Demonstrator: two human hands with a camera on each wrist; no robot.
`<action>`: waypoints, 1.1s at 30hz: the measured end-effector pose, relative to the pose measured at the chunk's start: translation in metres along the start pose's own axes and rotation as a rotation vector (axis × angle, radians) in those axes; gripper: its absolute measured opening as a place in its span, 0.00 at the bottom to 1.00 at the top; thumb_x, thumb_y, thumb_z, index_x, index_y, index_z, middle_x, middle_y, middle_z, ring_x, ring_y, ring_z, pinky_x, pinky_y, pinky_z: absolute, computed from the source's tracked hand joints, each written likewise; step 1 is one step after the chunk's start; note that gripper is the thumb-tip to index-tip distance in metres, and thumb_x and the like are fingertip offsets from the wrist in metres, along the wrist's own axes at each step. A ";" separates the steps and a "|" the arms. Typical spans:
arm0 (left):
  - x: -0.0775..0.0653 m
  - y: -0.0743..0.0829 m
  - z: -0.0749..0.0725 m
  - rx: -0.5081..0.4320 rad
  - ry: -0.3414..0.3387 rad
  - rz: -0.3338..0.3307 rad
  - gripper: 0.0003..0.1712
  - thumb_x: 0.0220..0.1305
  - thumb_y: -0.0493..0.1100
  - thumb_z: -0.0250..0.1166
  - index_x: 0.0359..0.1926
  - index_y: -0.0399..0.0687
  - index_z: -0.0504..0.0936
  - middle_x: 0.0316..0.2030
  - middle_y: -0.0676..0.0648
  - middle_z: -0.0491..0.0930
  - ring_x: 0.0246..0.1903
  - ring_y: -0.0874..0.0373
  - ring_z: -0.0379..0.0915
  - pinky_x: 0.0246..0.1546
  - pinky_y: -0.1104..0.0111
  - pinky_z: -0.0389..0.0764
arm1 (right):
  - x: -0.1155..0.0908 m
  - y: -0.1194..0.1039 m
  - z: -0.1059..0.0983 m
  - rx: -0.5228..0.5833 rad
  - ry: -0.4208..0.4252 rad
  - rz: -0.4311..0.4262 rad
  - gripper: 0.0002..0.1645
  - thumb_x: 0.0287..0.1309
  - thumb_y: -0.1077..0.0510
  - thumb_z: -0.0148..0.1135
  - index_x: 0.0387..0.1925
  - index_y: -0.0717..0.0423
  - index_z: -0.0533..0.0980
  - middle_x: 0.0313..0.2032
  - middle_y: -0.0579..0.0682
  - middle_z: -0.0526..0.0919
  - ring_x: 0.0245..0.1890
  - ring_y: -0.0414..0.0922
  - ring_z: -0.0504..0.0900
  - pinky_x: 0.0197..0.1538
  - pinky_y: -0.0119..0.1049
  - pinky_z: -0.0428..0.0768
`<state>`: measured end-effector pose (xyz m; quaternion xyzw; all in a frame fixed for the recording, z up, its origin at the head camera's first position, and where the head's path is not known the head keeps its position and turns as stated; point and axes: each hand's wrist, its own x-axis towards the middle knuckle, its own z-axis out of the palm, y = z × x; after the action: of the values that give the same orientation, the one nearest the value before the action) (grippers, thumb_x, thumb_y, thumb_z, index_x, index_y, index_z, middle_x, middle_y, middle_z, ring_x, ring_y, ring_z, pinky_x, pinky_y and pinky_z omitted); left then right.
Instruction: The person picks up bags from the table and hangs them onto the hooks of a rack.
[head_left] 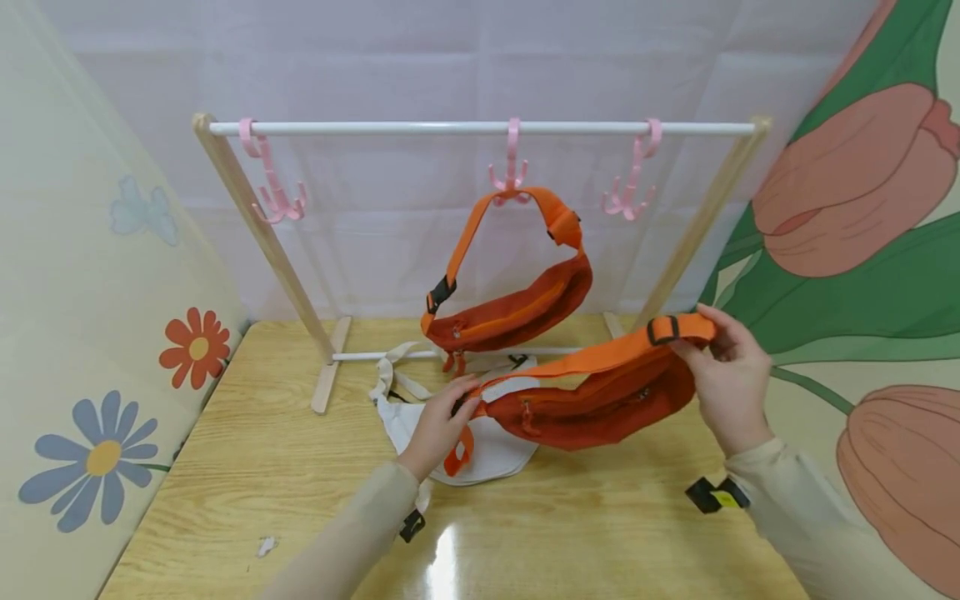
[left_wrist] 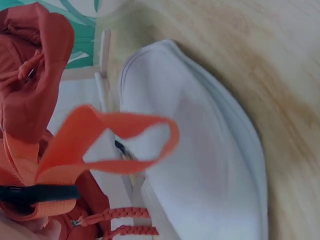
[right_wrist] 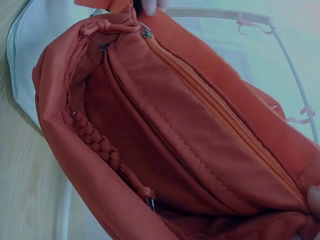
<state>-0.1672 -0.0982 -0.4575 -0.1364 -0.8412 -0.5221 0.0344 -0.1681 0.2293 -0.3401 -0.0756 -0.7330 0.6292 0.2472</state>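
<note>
My two hands hold an orange-red waist bag (head_left: 592, 417) above the table. My left hand (head_left: 438, 423) pinches its left end by the strap and black buckle, with a loose orange strap loop (left_wrist: 127, 167) hanging there. At the other end my right hand (head_left: 731, 379) grips the orange strap near a black slider (head_left: 663, 330). In the right wrist view the bag's front pocket (right_wrist: 125, 165) gapes, and a braided pull (right_wrist: 100, 145) lies inside the gap. Behind it, a second orange-red waist bag (head_left: 517, 312) hangs by its strap from the middle pink hook (head_left: 512, 162).
A white waist bag (head_left: 498, 458) lies on the wooden table (head_left: 255, 467) under the held bag. The rack has a white rail (head_left: 390, 128) and wooden legs. Other pink hooks hang at left (head_left: 277, 187) and right (head_left: 632, 179). A small white scrap (head_left: 266, 546) lies front left.
</note>
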 end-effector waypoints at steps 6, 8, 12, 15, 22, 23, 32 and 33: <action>0.009 0.004 -0.014 -0.012 0.103 0.083 0.16 0.73 0.35 0.58 0.57 0.33 0.81 0.62 0.35 0.77 0.66 0.40 0.69 0.65 0.49 0.70 | -0.001 0.008 0.001 0.038 0.020 0.074 0.30 0.54 0.74 0.69 0.59 0.55 0.79 0.38 0.35 0.83 0.40 0.32 0.80 0.38 0.17 0.78; 0.012 0.008 -0.020 -0.014 0.132 0.080 0.17 0.73 0.35 0.58 0.58 0.33 0.81 0.62 0.36 0.77 0.66 0.40 0.68 0.66 0.49 0.70 | -0.002 0.013 0.001 0.043 0.016 0.103 0.30 0.54 0.74 0.69 0.59 0.54 0.79 0.37 0.35 0.83 0.38 0.32 0.80 0.35 0.17 0.79; 0.017 0.017 -0.031 -0.032 0.170 0.083 0.18 0.74 0.36 0.58 0.60 0.34 0.80 0.62 0.37 0.77 0.66 0.40 0.69 0.65 0.48 0.70 | -0.004 0.022 0.001 0.092 0.001 0.171 0.29 0.56 0.73 0.68 0.58 0.51 0.79 0.38 0.37 0.83 0.34 0.33 0.81 0.32 0.19 0.79; 0.021 0.023 -0.036 -0.025 0.203 0.112 0.18 0.73 0.35 0.59 0.59 0.33 0.80 0.59 0.36 0.79 0.63 0.40 0.72 0.64 0.49 0.71 | -0.005 0.028 0.002 0.117 -0.002 0.197 0.27 0.56 0.74 0.67 0.54 0.48 0.80 0.37 0.37 0.82 0.32 0.33 0.81 0.31 0.20 0.80; 0.034 0.040 -0.043 -0.014 0.275 0.143 0.15 0.72 0.35 0.60 0.55 0.35 0.84 0.53 0.37 0.83 0.56 0.43 0.78 0.57 0.52 0.78 | -0.007 0.043 0.000 0.124 -0.018 0.230 0.24 0.57 0.73 0.67 0.47 0.43 0.79 0.35 0.36 0.83 0.31 0.33 0.81 0.31 0.21 0.80; 0.035 0.043 -0.044 -0.018 0.279 0.153 0.15 0.72 0.35 0.60 0.55 0.35 0.84 0.53 0.36 0.83 0.55 0.43 0.79 0.55 0.52 0.79 | -0.007 0.046 0.000 0.115 -0.021 0.230 0.23 0.57 0.73 0.67 0.47 0.43 0.79 0.34 0.35 0.83 0.31 0.33 0.81 0.31 0.21 0.80; 0.043 0.066 -0.055 0.015 0.265 0.212 0.15 0.73 0.36 0.59 0.56 0.38 0.84 0.55 0.39 0.82 0.54 0.46 0.79 0.53 0.53 0.80 | -0.016 0.068 0.001 0.000 -0.059 0.258 0.20 0.60 0.70 0.66 0.46 0.43 0.77 0.34 0.30 0.81 0.35 0.29 0.79 0.36 0.18 0.78; 0.043 0.068 -0.055 0.018 0.264 0.216 0.15 0.73 0.36 0.59 0.56 0.38 0.84 0.54 0.39 0.82 0.53 0.46 0.79 0.53 0.54 0.80 | -0.017 0.070 0.001 -0.008 -0.066 0.265 0.20 0.60 0.70 0.67 0.45 0.43 0.77 0.34 0.29 0.80 0.35 0.29 0.79 0.36 0.18 0.78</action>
<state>-0.1953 -0.1107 -0.3648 -0.1559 -0.8144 -0.5213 0.2019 -0.1679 0.2350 -0.4123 -0.1521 -0.7267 0.6557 0.1373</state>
